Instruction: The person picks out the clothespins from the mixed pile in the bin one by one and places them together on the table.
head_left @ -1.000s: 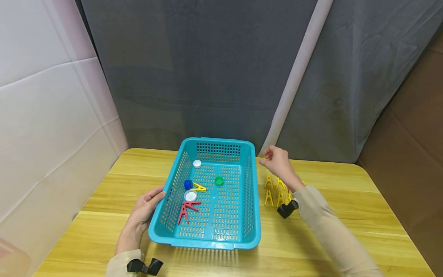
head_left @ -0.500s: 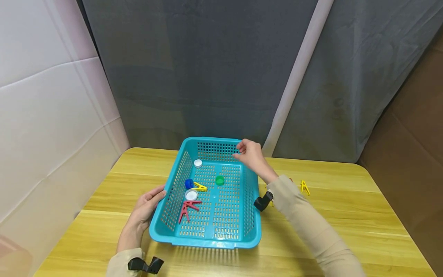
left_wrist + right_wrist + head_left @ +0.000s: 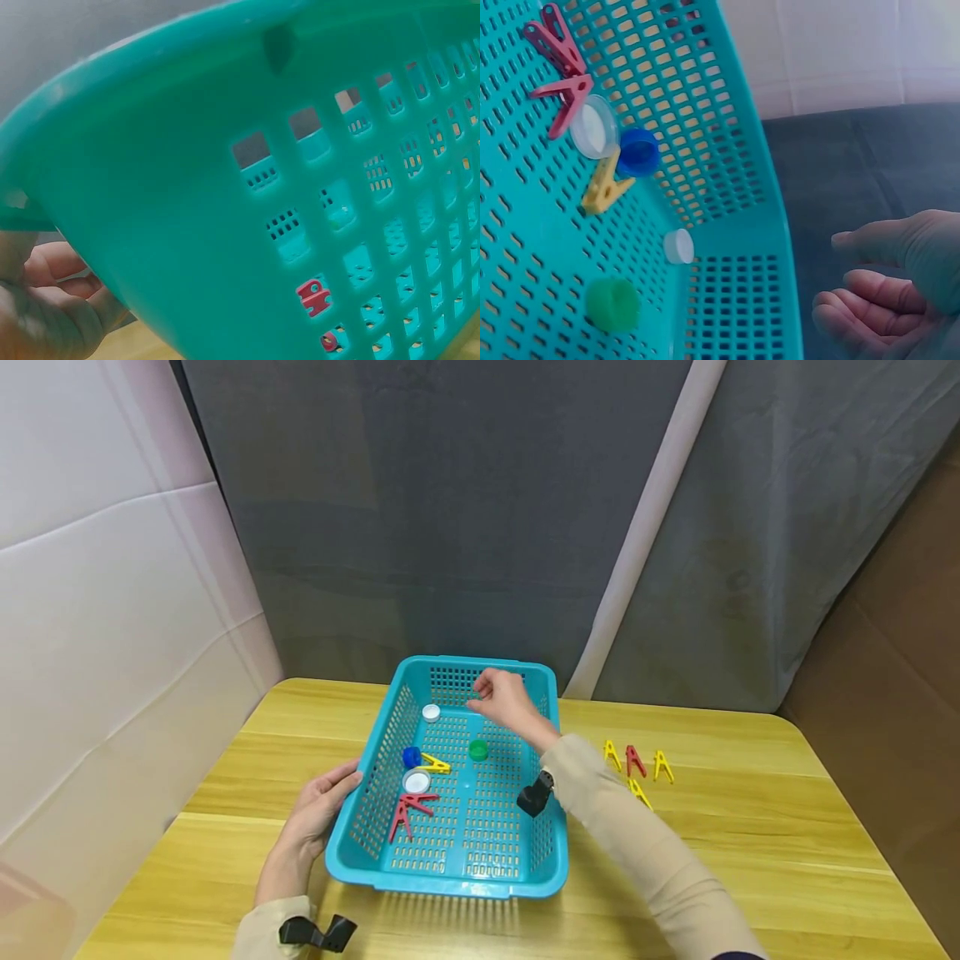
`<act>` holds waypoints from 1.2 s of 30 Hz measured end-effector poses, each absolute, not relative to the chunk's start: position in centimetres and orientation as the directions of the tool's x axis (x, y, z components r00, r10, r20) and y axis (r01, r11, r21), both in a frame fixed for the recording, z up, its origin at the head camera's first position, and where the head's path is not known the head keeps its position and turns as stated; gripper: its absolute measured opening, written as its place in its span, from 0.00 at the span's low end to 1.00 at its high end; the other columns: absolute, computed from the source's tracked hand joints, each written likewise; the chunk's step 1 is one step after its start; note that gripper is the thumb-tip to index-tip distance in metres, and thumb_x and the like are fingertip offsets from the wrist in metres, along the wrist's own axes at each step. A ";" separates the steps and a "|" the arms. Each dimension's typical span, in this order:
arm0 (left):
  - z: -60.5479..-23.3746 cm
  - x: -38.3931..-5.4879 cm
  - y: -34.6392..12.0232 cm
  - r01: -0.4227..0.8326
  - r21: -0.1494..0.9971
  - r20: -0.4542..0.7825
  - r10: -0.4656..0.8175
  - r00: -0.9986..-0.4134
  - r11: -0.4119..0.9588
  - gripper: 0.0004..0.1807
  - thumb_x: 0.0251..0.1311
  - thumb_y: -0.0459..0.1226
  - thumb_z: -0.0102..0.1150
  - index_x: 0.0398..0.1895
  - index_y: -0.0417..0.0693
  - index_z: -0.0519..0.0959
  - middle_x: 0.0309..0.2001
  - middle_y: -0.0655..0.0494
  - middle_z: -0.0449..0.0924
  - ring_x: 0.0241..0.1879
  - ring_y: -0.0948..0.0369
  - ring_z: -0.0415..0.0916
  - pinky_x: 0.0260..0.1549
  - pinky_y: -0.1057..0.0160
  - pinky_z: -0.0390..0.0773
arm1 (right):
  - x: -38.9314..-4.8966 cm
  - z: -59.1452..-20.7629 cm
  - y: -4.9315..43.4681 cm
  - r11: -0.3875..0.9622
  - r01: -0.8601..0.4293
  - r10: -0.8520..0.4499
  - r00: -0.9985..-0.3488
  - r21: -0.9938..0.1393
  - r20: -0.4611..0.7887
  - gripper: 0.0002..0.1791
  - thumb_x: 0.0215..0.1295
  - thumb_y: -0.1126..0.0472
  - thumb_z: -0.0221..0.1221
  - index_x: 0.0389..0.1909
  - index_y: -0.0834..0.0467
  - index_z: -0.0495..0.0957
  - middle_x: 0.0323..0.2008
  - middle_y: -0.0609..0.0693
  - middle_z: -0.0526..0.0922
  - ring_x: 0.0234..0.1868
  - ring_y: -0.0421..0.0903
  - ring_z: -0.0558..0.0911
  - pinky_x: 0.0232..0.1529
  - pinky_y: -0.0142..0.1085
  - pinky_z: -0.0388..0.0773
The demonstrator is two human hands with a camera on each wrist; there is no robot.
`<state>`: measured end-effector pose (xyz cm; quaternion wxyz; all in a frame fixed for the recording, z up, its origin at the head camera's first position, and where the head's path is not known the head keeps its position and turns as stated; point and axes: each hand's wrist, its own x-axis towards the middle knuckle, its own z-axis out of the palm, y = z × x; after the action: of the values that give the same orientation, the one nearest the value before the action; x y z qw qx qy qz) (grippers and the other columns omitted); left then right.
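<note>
My left hand (image 3: pixel 317 814) grips the left rim of a turquoise plastic basket (image 3: pixel 446 887), its fingers curled under the rim in the left wrist view. Over the back of the basket hovers my right hand (image 3: pixel 506 697), fingers loosely bent. The right wrist view shows a gap between thumb and fingers, with nothing in it. Inside lie two red clothespins (image 3: pixel 400 821), a yellow clothespin (image 3: pixel 437 766), a blue bottle cap (image 3: pixel 411 757), a clear round lid with a white centre (image 3: pixel 416 781), a white cap (image 3: pixel 431 713) and a green cap (image 3: pixel 477 750).
Right of the basket, several yellow clothespins (image 3: pixel 663 767) and one red clothespin (image 3: pixel 634 762) lie on the wooden table (image 3: pixel 750 835); my right sleeve (image 3: pixel 637 843) covers part of that area. A grey cloth (image 3: pixel 465 510) hangs behind the table.
My right hand has moved left, from above the clothespins beside the basket to over the basket's back. The left hand stays on the rim, and the basket's contents look the same.
</note>
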<state>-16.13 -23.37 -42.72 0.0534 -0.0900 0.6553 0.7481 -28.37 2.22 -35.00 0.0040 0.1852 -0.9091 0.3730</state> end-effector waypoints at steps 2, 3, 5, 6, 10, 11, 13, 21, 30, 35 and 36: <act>-42.8 -16.1 -23.4 -0.195 0.971 -0.202 -0.038 -0.979 -0.135 0.31 0.65 0.35 0.51 0.67 0.27 0.57 0.38 0.59 0.81 0.36 0.64 0.81 0.37 0.63 0.82 | -28.4 -35.3 1.8 0.658 -0.342 -0.350 -0.928 -0.671 0.130 0.12 0.57 0.64 0.65 0.39 0.65 0.77 0.37 0.56 0.79 0.37 0.47 0.76 0.40 0.35 0.76; -42.8 -16.1 -23.3 -0.194 0.971 -0.201 -0.036 -0.979 -0.137 0.31 0.65 0.35 0.51 0.66 0.27 0.57 0.38 0.59 0.81 0.36 0.63 0.81 0.37 0.63 0.82 | -28.4 -35.5 1.5 0.660 -0.343 -0.356 -0.926 -0.669 0.124 0.11 0.57 0.64 0.64 0.39 0.64 0.76 0.36 0.55 0.79 0.37 0.47 0.76 0.39 0.35 0.76; -42.8 -16.1 -23.3 -0.192 0.971 -0.199 -0.034 -0.980 -0.140 0.31 0.65 0.34 0.51 0.66 0.27 0.57 0.38 0.59 0.81 0.36 0.63 0.81 0.36 0.63 0.82 | -28.4 -35.9 1.1 0.659 -0.351 -0.376 -0.920 -0.665 0.113 0.12 0.57 0.64 0.64 0.40 0.65 0.76 0.36 0.55 0.78 0.37 0.47 0.76 0.39 0.34 0.76; -42.8 -16.1 -23.3 -0.190 0.971 -0.197 -0.032 -0.980 -0.142 0.31 0.65 0.34 0.51 0.66 0.27 0.57 0.37 0.59 0.81 0.36 0.63 0.81 0.36 0.63 0.82 | -28.4 -36.1 0.8 0.657 -0.356 -0.388 -0.916 -0.664 0.107 0.11 0.58 0.65 0.64 0.39 0.65 0.76 0.36 0.55 0.78 0.37 0.47 0.76 0.39 0.34 0.76; -42.9 -16.0 -23.4 -0.182 0.974 -0.187 -0.029 -0.982 -0.137 0.30 0.65 0.34 0.51 0.66 0.26 0.57 0.37 0.60 0.82 0.35 0.63 0.81 0.35 0.63 0.82 | -28.5 -36.9 -0.1 0.660 -0.389 -0.436 -0.895 -0.643 0.094 0.11 0.58 0.65 0.63 0.39 0.65 0.77 0.36 0.56 0.79 0.36 0.46 0.75 0.39 0.33 0.75; -42.9 -16.0 -23.4 -0.179 0.975 -0.184 -0.029 -0.982 -0.136 0.30 0.65 0.34 0.51 0.66 0.26 0.57 0.36 0.60 0.82 0.35 0.63 0.81 0.35 0.63 0.82 | -28.5 -37.1 -0.4 0.662 -0.395 -0.445 -0.891 -0.637 0.090 0.10 0.58 0.66 0.63 0.39 0.65 0.77 0.36 0.56 0.79 0.35 0.45 0.74 0.38 0.32 0.74; -42.9 -15.9 -23.4 -0.174 0.976 -0.179 -0.030 -0.983 -0.133 0.30 0.65 0.34 0.51 0.66 0.26 0.58 0.36 0.60 0.82 0.35 0.63 0.81 0.35 0.64 0.82 | -28.5 -37.5 -0.9 0.666 -0.401 -0.459 -0.885 -0.629 0.079 0.10 0.58 0.66 0.63 0.39 0.66 0.77 0.35 0.56 0.79 0.34 0.44 0.73 0.36 0.31 0.73; -42.8 -15.9 -23.3 -0.167 0.977 -0.172 -0.029 -0.985 -0.132 0.30 0.65 0.34 0.51 0.66 0.26 0.57 0.37 0.59 0.82 0.35 0.63 0.81 0.35 0.63 0.82 | -28.7 -38.7 -2.5 0.672 -0.416 -0.483 -0.873 -0.613 0.063 0.10 0.55 0.66 0.65 0.35 0.68 0.77 0.27 0.50 0.75 0.29 0.41 0.71 0.31 0.28 0.71; -42.8 -15.9 -23.3 -0.177 0.974 -0.182 -0.025 -0.983 -0.140 0.31 0.65 0.34 0.51 0.66 0.26 0.57 0.36 0.60 0.82 0.35 0.63 0.81 0.35 0.64 0.82 | -28.7 -40.6 -3.7 0.695 -0.385 -0.484 -0.875 -0.608 0.000 0.09 0.55 0.66 0.65 0.33 0.66 0.78 0.29 0.50 0.78 0.29 0.40 0.71 0.32 0.29 0.73; -42.9 -15.8 -23.3 -0.187 0.971 -0.193 -0.026 -0.981 -0.149 0.30 0.65 0.34 0.52 0.66 0.26 0.57 0.36 0.61 0.82 0.35 0.64 0.81 0.35 0.64 0.82 | -28.7 -41.6 -4.2 0.709 -0.371 -0.478 -0.878 -0.600 -0.022 0.08 0.54 0.66 0.66 0.32 0.65 0.79 0.31 0.52 0.80 0.28 0.39 0.71 0.32 0.28 0.73; -42.9 -15.8 -23.3 -0.188 0.971 -0.194 -0.026 -0.981 -0.150 0.30 0.65 0.34 0.51 0.66 0.26 0.57 0.36 0.61 0.82 0.35 0.64 0.81 0.35 0.64 0.82 | -28.7 -41.8 -4.2 0.711 -0.381 -0.488 -0.873 -0.591 -0.024 0.08 0.53 0.66 0.66 0.33 0.65 0.79 0.31 0.52 0.81 0.28 0.39 0.72 0.32 0.28 0.73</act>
<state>-15.80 -23.27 -42.86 0.0537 -0.0821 0.6496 0.7539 -28.74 -4.23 -41.76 -0.0893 0.2359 -0.9206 0.2982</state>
